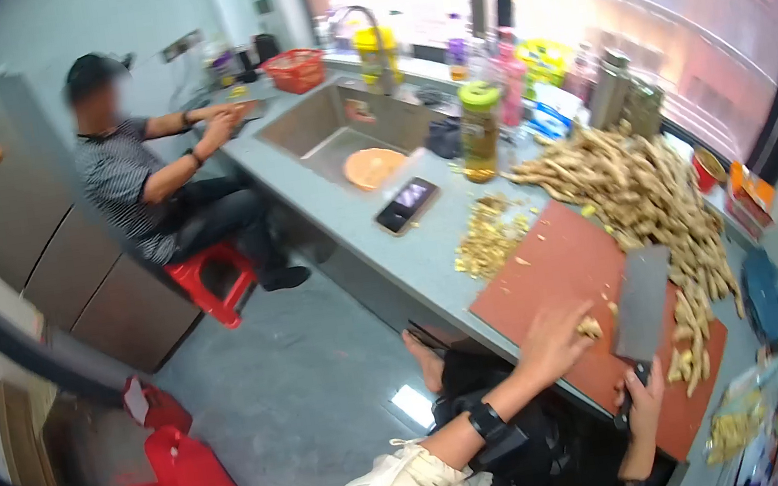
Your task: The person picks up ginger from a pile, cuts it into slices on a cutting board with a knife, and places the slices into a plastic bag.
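My right hand (641, 396) is wrapped round the dark handle of a cleaver (644, 302). Its broad grey blade lies over the reddish-brown cutting board (551, 265). Left of the blade, my left hand (552, 344) rests low over the board, its fingertips closed on a small piece of ginger (589, 326). A large heap of ginger roots (629, 179) covers the counter behind the board, and some roots (690, 330) lie on the board right of the blade. Small yellow cut pieces of ginger (487, 234) are spread beside the board's far left corner.
A phone (407, 206) and a green-lidded jar (481, 131) stand between board and sink (325, 142), which holds an orange basin (373, 168). Another person (140, 169) sits on a red stool (215, 277) at the counter's far end. Bottles line the window; red bags (188, 475) lie on the floor.
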Demonstrator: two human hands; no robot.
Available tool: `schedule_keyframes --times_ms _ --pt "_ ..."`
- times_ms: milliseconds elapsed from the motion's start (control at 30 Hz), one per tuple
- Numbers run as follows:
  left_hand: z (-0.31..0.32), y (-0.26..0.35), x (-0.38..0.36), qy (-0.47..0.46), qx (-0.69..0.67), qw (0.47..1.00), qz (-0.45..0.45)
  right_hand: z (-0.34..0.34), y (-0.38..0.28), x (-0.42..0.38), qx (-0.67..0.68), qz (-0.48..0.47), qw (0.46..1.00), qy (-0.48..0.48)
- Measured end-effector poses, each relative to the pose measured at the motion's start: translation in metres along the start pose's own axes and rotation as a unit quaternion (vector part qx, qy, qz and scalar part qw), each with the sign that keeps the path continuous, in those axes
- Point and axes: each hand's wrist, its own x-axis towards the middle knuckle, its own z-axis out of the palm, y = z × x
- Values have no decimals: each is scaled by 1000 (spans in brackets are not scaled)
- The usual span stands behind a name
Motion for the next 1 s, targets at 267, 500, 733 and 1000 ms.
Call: schedule_keyframes --times_ms 267,500,733,1000 --pt "-10 11 22 -43 -21 999 -21 -4 0 -1 -34 -8 999 -14" --pt "-6 6 17 -28 24 999 12 -3 -1 1 -11 -7 1000 -19" --pt "-4 3 14 -7 -8 1000 2 -8 -30 0 -52 47 996 -59" --pt "-5 6 13 -4 1 1000 -10 2 -82 -8 -255 62 958 -114"
